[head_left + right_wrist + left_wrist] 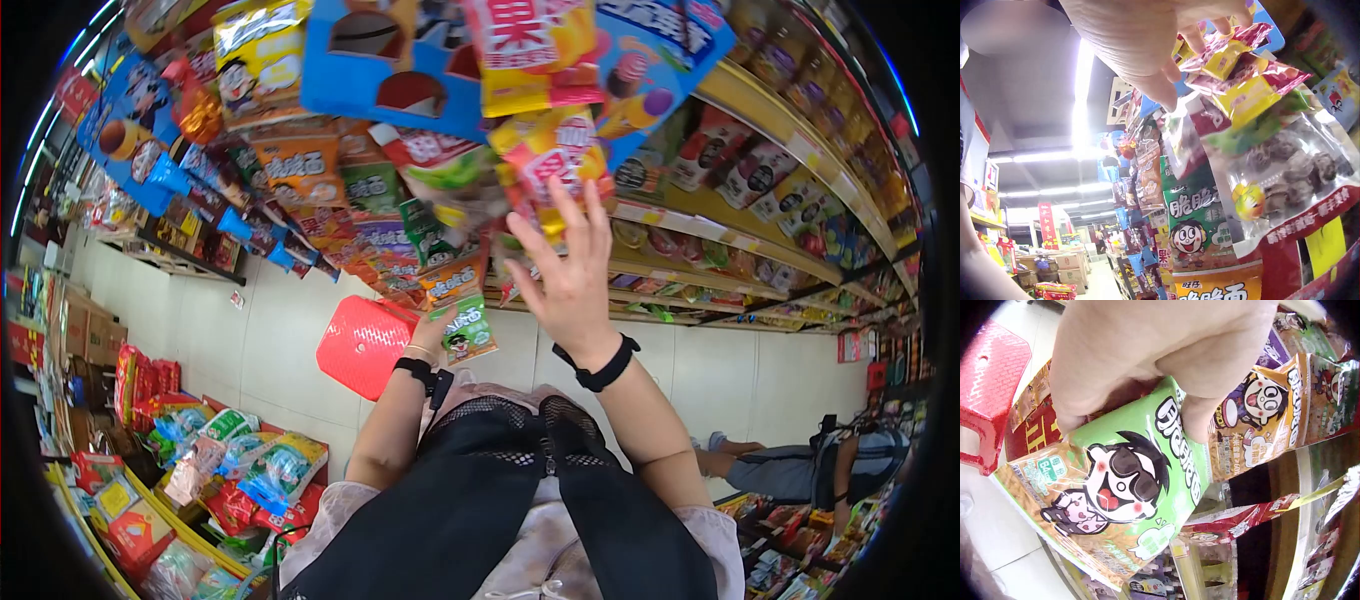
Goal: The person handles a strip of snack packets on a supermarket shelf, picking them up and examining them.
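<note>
My left hand (432, 332) pinches a green snack noodle bag (1147, 469) near its upper edge. A cartoon child in sunglasses is printed on that bag. Joined above it in the hanging strip is an orange bag (1257, 409) of the same kind. Higher up, my right hand (572, 268) is raised with its fingers spread. Its fingertips overlap a yellow and pink candy bag (550, 150) in the head view. Close below the right hand hangs a clear bag of dark dried fruit (1291, 169), beside a green snack bag (1191, 219).
Hanging strips of bags and a blue cardboard display (385, 70) crowd the space ahead. A red plastic stool (368, 345) stands on the tiled floor, left of the left hand. Stocked shelves (760, 245) run along the right. Another person (800, 470) is behind on the right.
</note>
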`<state>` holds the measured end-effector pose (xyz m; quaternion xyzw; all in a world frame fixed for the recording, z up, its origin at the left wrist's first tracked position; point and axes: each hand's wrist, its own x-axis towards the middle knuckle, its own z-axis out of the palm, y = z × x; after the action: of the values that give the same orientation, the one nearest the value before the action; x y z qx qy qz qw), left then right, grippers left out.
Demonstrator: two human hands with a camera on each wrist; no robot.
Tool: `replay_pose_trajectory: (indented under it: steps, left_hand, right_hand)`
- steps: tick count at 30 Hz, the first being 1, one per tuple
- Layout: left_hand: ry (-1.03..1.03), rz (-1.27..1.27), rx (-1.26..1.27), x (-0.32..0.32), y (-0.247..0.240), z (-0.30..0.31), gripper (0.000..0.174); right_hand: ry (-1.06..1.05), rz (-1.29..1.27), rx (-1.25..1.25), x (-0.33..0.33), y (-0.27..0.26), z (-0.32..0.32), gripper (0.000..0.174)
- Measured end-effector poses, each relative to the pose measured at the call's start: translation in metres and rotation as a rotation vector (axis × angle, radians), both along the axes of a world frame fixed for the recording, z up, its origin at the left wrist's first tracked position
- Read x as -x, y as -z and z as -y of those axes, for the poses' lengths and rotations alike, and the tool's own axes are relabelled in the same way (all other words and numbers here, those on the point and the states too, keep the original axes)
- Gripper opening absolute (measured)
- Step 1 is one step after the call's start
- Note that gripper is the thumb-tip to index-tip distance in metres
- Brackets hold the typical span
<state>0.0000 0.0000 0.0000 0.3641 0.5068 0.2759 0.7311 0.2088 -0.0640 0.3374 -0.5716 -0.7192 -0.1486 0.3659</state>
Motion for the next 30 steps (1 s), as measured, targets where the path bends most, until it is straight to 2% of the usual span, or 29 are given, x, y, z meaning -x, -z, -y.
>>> replay_pose_trajectory:
  steps: [2, 3, 5, 11, 13, 14, 15, 17, 19, 21, 23, 27, 30]
  left_hand:
    - [-0.211, 0.257, 0.076, 0.019, -0.039, 0.001, 0.042]
    - [-0.219, 0.242, 0.071, 0.030, -0.042, -0.003, 0.042]
    - [-0.262, 0.308, 0.085, -0.033, -0.044, 0.020, 0.031]
    - [-0.248, 0.187, 0.094, -0.032, -0.047, 0.020, 0.032]
    - [-0.106, 0.033, -0.020, -0.032, -0.041, 0.024, 0.036]
    - [-0.148, 0.000, -0.150, -0.026, -0.006, 0.021, 0.045]
    - [-0.164, 0.006, -0.146, -0.013, 0.011, 0.017, 0.045]
    - [-0.168, -0.333, -0.119, 0.019, 0.025, 0.001, 0.053]
    - [-0.219, -0.646, -0.009, 0.041, -0.052, -0.008, 0.058]
    - [-0.298, -0.675, -0.072, 0.096, -0.007, -0.041, 0.058]
    - [-0.332, -0.819, -0.201, 0.156, 0.031, -0.082, 0.059]
    - [-0.297, -0.795, -0.316, 0.163, -0.018, -0.124, 0.061]
    - [-0.260, -0.675, -0.239, 0.153, -0.033, -0.140, 0.062]
  right_hand:
    - [-0.049, -0.076, 0.006, 0.015, 0.004, -0.004, 0.047]
    - [-0.057, -0.091, 0.004, 0.018, 0.007, -0.006, 0.047]
    - [0.013, -0.082, 0.033, -0.048, 0.004, 0.024, 0.047]
    - [0.160, -0.128, 0.107, -0.088, 0.029, 0.048, 0.042]
    - [0.197, -0.101, 0.172, -0.097, 0.035, 0.059, 0.040]
    - [0.199, -0.091, 0.194, -0.104, 0.040, 0.064, 0.040]
    - [0.200, -0.081, 0.216, -0.109, 0.045, 0.070, 0.040]
    - [0.220, -0.049, 0.288, -0.120, 0.053, 0.080, 0.038]
    - [0.246, -0.038, 0.338, -0.130, 0.065, 0.089, 0.038]
    - [0.270, -0.039, 0.372, -0.133, 0.072, 0.098, 0.038]
    - [0.306, -0.051, 0.413, -0.129, 0.081, 0.103, 0.038]
    - [0.342, -0.072, 0.461, -0.116, 0.090, 0.103, 0.038]
    - [0.391, -0.016, 0.512, -0.096, 0.090, 0.099, 0.036]
